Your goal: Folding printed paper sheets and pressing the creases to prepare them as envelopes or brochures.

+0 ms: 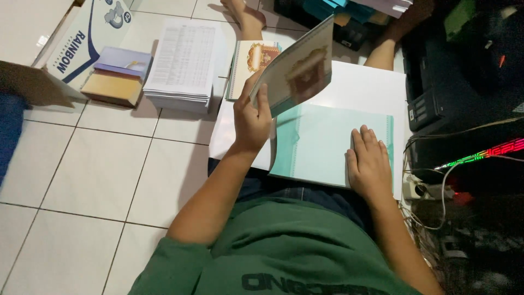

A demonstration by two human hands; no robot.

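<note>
Lifting a booklet (297,68) by its near edge, the left hand (251,117) has its grip closed on it, while the right hand (368,161) presses flat on a teal sheet (316,142) on the floor (98,175).

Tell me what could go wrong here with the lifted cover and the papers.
1. The left hand grips the lifted pale green decorated cover by one edge only; it might bend or slip.
2. The right hand presses the pale green sheet flat; sliding could crease it.
3. The tall white paper stack nearby could topple if bumped.
</note>
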